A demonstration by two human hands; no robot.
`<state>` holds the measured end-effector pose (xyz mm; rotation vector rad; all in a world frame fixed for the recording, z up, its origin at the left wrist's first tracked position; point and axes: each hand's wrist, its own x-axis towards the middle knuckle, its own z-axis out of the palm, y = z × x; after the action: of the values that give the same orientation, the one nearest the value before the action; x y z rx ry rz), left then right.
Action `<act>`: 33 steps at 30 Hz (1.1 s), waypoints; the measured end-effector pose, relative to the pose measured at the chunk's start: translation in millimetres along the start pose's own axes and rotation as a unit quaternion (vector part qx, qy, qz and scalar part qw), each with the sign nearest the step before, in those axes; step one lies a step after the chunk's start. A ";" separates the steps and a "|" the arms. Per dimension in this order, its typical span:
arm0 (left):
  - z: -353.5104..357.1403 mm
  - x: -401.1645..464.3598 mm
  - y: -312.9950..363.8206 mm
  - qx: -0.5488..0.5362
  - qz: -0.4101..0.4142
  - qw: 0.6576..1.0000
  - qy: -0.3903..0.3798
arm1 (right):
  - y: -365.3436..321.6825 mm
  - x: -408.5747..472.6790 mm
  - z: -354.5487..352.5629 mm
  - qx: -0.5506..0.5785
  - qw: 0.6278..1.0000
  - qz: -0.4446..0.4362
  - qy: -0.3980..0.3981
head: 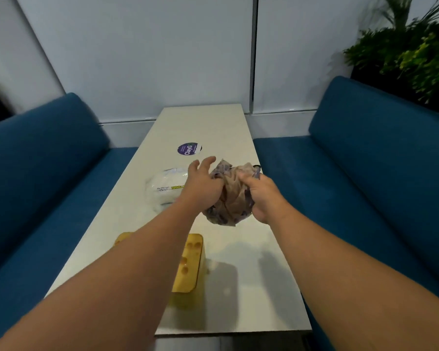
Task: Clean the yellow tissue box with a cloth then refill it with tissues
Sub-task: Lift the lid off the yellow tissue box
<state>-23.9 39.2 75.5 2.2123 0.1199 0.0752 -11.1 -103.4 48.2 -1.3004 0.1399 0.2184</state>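
A crumpled beige cloth with purple print [230, 196] is held above the middle of the white table [251, 274]. My right hand [264, 196] is shut on its right side. My left hand [204, 186] presses against its left side with thumb and fingers partly spread. The yellow tissue box [189, 262], shaped like cheese with round holes, stands on the table closer to me, mostly hidden under my left forearm. A white plastic pack of tissues [166, 188] lies on the table left of my left hand.
A round purple sticker [188, 149] lies on the table further back. Blue sofas flank the table on the left [43, 178] and right [365, 160]. A green plant [403, 51] stands behind the right sofa. A white wall closes the far end.
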 end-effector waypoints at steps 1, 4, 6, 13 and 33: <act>-9.7 -3.2 -2.2 0.023 0.040 0.999 0.006 | -3.4 -2.7 8.5 -0.001 1.000 -0.003 -0.011; -35.5 -14.0 -10.2 0.096 0.121 0.988 0.014 | -14.3 -17.4 38.7 -0.009 0.999 -0.011 -0.053; -49.8 -20.0 -16.3 0.104 0.137 0.985 0.018 | -19.0 -28.1 62.0 0.004 0.997 -0.003 -0.077; -105.7 -40.8 -41.7 0.041 0.113 0.991 0.056 | -6.6 -47.4 131.1 0.064 0.991 0.034 -0.113; -198.9 -79.8 -168.8 0.065 0.029 0.997 0.022 | 69.6 -95.3 182.7 -0.652 0.736 -0.052 -0.174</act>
<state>-132.6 288.8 59.0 2.3454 0.0876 0.1511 -123.9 82.6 52.4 -2.6340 -0.5207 0.5044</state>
